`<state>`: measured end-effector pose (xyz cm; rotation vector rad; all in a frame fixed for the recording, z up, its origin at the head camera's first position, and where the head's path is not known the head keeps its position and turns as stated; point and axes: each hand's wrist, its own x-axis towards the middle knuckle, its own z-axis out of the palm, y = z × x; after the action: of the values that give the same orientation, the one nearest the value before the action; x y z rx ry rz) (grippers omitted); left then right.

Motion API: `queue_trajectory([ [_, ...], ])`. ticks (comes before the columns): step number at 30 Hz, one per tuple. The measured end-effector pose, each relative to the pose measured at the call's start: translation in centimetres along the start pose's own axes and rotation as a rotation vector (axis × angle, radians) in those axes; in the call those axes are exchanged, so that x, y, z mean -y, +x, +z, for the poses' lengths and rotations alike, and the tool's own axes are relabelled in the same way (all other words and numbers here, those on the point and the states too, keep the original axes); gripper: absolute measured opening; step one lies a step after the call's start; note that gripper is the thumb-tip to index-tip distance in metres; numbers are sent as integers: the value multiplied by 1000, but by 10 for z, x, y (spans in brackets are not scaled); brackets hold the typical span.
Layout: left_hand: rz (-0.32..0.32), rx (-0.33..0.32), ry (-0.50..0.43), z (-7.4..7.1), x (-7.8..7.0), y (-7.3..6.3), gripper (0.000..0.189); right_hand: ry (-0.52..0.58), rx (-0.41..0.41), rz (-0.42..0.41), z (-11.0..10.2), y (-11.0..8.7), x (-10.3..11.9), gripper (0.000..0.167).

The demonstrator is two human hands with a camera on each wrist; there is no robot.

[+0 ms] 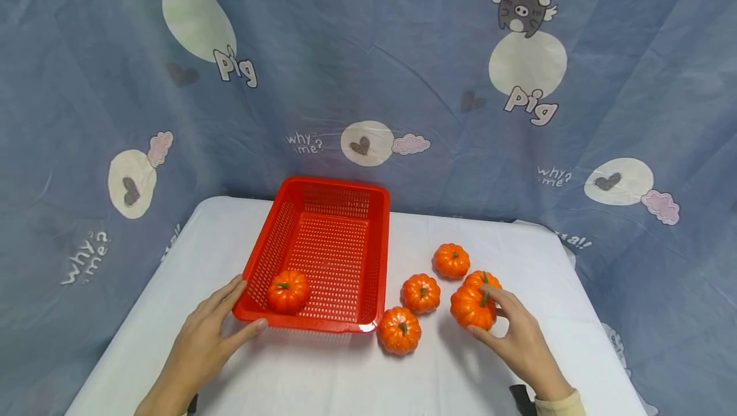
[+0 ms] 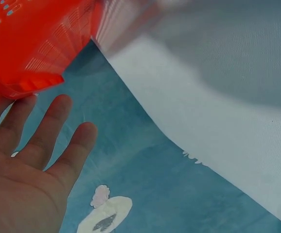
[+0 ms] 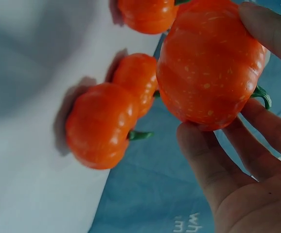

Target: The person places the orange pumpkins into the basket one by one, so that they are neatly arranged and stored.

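Note:
My right hand (image 1: 515,336) pinches a small orange pumpkin (image 1: 471,308) with a green stem between thumb and fingertips. In the right wrist view this pumpkin (image 3: 211,68) appears held off the white table. Another pumpkin (image 1: 483,277) is partly hidden behind it in the head view. The left hand (image 1: 207,336) is at the near left corner of a red plastic basket (image 1: 380,262), its fingers fairly straight against the rim. In the left wrist view, fingertips touch the underside of the basket's rim (image 2: 19,90). One pumpkin (image 1: 289,291) lies inside, near that corner.
Between the basket and my right hand are three more pumpkins: a far one (image 1: 451,260), a middle one (image 1: 420,293) and a near one (image 1: 400,331) beside the basket's corner. A blue printed cloth (image 1: 437,179) hangs behind the white-covered table (image 1: 322,377).

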<state>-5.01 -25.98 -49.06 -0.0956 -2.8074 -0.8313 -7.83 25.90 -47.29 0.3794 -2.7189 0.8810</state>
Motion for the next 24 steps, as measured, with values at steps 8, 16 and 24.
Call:
queue_trajectory([
  [8,-7,3,12,-1,-1,0,96,48,-10,-92,7,10,10,76],
  [16,-5,2,-1,1,-1,0,96,117,19,-120,16,20,19,75],
  [24,1,-7,-1,1,0,0,95,151,30,-169,24,28,27,73],
])
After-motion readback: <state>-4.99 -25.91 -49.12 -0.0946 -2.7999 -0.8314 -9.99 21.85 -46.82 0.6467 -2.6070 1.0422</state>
